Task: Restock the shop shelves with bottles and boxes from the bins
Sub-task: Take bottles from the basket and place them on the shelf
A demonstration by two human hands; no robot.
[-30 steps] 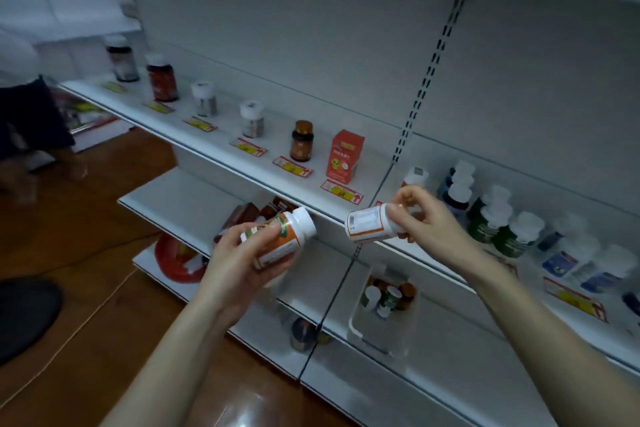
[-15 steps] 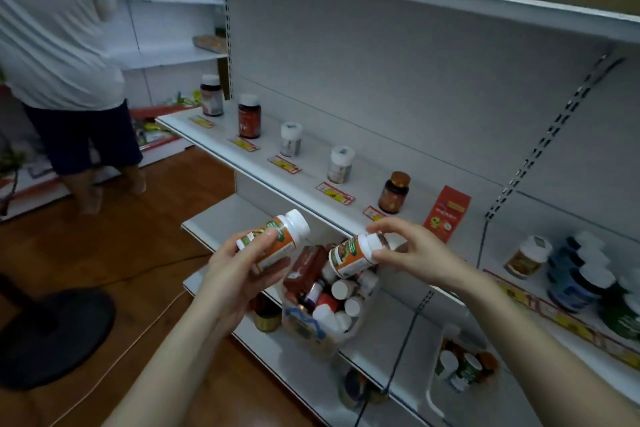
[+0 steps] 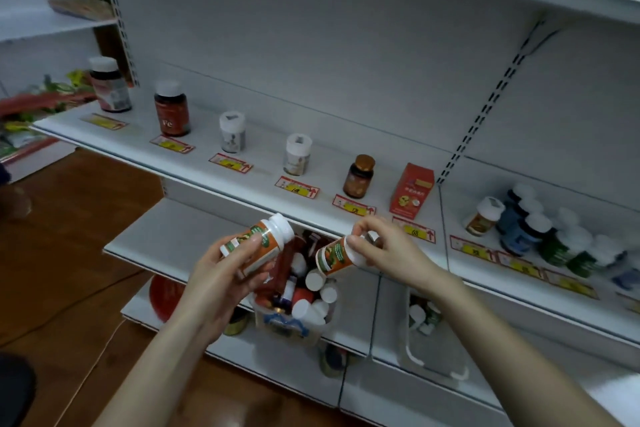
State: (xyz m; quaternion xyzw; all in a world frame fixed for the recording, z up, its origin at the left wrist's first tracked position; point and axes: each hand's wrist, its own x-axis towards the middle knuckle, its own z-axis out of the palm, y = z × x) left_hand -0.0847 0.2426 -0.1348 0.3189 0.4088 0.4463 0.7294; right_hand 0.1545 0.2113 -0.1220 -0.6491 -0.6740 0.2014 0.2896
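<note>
Two orange-labelled bottles with white caps are held in front of the shelving, one in each hand. The left hand [image 3: 225,274] is wrapped around the first orange bottle [image 3: 258,246], fingers closed along its side, cap tilted up and to the right. The right hand [image 3: 384,248] pinches the second orange bottle [image 3: 334,256] at its cap end, so that the body hangs out to the left, nearly level. Both bottles are carried just above an open bin [image 3: 294,319] crowded with other bottles, which stands on the lower shelf [image 3: 166,236]. Above, the upper shelf [image 3: 263,166] bears a sparse row: single bottles well apart, a brown jar [image 3: 359,177] and a red box [image 3: 412,191], each behind a price tag.

The main risk is judged to lie with the right-hand grip: a bottle held only by its cap can swing or slip, and if the cap is loose it could turn off; whether it is fully tightened cannot be told from this view. A dropped bottle would fall into the bin or onto the wooden floor [image 3: 62,253]. Neighbouring stock could also be knocked over if a bottle is set down too close, and a bottle could be placed behind the wrong tag, since the labels are blurred.
</note>
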